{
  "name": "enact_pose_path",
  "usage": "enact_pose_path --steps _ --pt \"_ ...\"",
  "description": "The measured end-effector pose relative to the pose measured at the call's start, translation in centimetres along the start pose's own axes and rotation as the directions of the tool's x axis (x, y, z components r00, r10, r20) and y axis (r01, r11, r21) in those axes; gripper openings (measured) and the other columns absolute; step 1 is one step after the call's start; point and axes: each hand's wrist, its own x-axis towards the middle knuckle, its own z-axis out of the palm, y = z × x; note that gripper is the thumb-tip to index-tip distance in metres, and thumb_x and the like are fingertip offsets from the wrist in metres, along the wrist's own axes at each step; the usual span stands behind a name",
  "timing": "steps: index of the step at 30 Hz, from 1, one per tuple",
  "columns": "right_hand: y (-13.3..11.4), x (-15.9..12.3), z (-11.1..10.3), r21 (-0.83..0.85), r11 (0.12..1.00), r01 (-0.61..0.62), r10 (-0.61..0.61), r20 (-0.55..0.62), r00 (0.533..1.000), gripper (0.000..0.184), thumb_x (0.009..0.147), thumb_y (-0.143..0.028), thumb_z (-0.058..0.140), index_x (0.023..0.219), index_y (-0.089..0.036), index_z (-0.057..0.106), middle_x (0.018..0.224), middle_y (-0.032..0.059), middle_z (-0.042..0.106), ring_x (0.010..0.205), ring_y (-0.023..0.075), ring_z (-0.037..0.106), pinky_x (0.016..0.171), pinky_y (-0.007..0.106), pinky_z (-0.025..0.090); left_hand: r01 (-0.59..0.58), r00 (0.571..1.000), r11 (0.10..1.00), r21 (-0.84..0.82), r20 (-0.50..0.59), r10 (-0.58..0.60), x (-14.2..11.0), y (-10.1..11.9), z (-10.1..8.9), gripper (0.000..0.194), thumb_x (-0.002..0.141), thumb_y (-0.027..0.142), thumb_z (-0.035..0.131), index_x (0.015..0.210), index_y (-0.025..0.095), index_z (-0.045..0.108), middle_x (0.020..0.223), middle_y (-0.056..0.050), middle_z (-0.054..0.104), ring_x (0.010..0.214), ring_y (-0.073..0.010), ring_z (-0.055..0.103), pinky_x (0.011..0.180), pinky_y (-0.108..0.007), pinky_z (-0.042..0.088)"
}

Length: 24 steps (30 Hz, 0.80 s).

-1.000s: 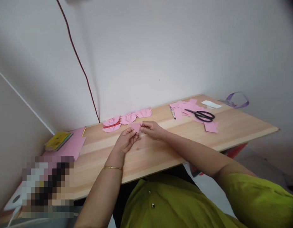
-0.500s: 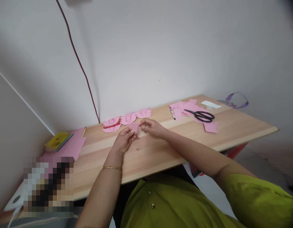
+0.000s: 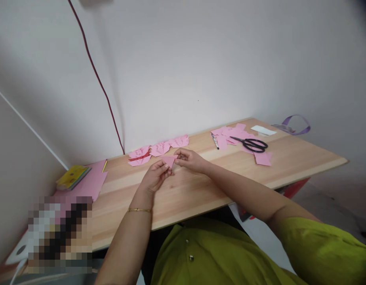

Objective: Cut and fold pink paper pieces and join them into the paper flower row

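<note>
A small pink paper triangle is held up over the middle of the table, its point towards me. My left hand pinches its left side between thumb and fingers. At its upper right corner, my right hand has thumb and forefinger closed on the paper. Just behind the hands, several cut and creased pink paper pieces lie in a row along the wall, with a red strip across the leftmost.
Black-handled scissors lie on pink paper scraps at the right, beside a pen and a white strip. On the left, a yellow packet rests on pink sheets near a pencil. The wooden table meets the wall.
The paper triangle has shifted slightly to the right and tilted flatter. My right fingertips, which were at its edge, now close on its right corner.
</note>
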Motion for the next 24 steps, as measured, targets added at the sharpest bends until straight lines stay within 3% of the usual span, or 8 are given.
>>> enact_pose_path --steps 4,8,11,14,17,21,24 --pt "0.6 0.1 -0.2 -0.100 0.995 0.022 -0.024 -0.017 1.000 0.022 0.078 -0.029 0.060 0.096 -0.017 0.056 0.089 0.0021 0.059 0.078 0.0130 0.057 0.071 0.026 0.046 -0.028 1.000 0.995 0.093 -0.010 0.029 0.1 -0.2 -0.3 0.019 0.072 0.026 0.074 0.084 0.014 0.066 0.067 0.001 0.059 0.062 -0.0090 0.054 0.074 -0.028 0.048" --pt "1.3 0.2 -0.7 -0.294 0.951 0.098 -0.111 -0.029 0.993 0.049 0.071 -0.024 0.068 0.117 -0.018 0.053 0.106 0.0075 0.058 0.089 0.0158 0.057 0.079 0.031 0.048 -0.075 0.996 0.946 0.316 -0.018 0.085 0.4 -0.5 -0.9 0.014 0.074 0.027 0.070 0.072 0.014 0.064 0.065 -0.001 0.060 0.062 -0.0108 0.053 0.067 -0.024 0.042" --pt "1.3 0.1 -1.0 -0.377 0.889 0.259 -0.237 0.104 0.966 0.065 0.070 -0.032 0.074 0.129 -0.021 0.050 0.125 0.0131 0.051 0.108 0.0213 0.052 0.089 0.036 0.047 -0.074 0.997 0.899 0.431 0.002 0.081 0.4 -0.6 -1.3 0.012 0.075 0.026 0.066 0.070 0.015 0.065 0.064 -0.001 0.060 0.061 -0.0115 0.052 0.065 -0.024 0.039" --pt "1.0 0.0 -1.2 -0.372 0.852 0.368 -0.279 0.272 0.921 0.054 0.074 -0.039 0.072 0.122 -0.021 0.057 0.132 0.0149 0.047 0.124 0.0250 0.043 0.100 0.040 0.041 -0.031 0.999 0.861 0.507 0.038 0.013 0.3 -0.6 -1.4 0.015 0.074 0.027 0.064 0.066 0.014 0.064 0.062 -0.002 0.061 0.060 -0.0127 0.052 0.066 -0.026 0.038" --pt "1.0 -0.1 -1.1 -0.360 0.853 0.378 -0.259 0.336 0.906 0.030 0.085 -0.036 0.059 0.109 -0.019 0.064 0.128 0.0147 0.051 0.120 0.0231 0.049 0.100 0.040 0.040 0.027 0.996 0.856 0.517 0.054 -0.064 0.0 -0.6 -1.3 0.018 0.074 0.029 0.064 0.064 0.015 0.063 0.061 -0.002 0.062 0.060 -0.0132 0.054 0.066 -0.026 0.038" --pt "1.2 0.0 -0.9 -0.406 0.841 0.357 -0.286 0.226 0.931 0.016 0.083 -0.033 0.062 0.090 -0.019 0.067 0.104 0.0100 0.061 0.099 0.0197 0.058 0.089 0.035 0.046 0.055 0.995 0.891 0.451 0.051 -0.087 -0.1 -0.6 -1.2 0.018 0.075 0.031 0.067 0.070 0.015 0.062 0.060 0.000 0.060 0.059 -0.0115 0.053 0.063 -0.024 0.037" --pt "1.2 0.1 -0.9 -0.451 0.836 0.314 -0.278 0.146 0.950 0.014 0.078 -0.032 0.068 0.081 -0.019 0.065 0.086 0.0058 0.059 0.083 0.0173 0.056 0.076 0.031 0.046 0.048 0.997 0.914 0.402 0.039 -0.069 0.0 -0.7 -1.1 0.020 0.074 0.034 0.069 0.073 0.014 0.065 0.064 0.000 0.061 0.062 -0.0113 0.054 0.064 -0.023 0.038"
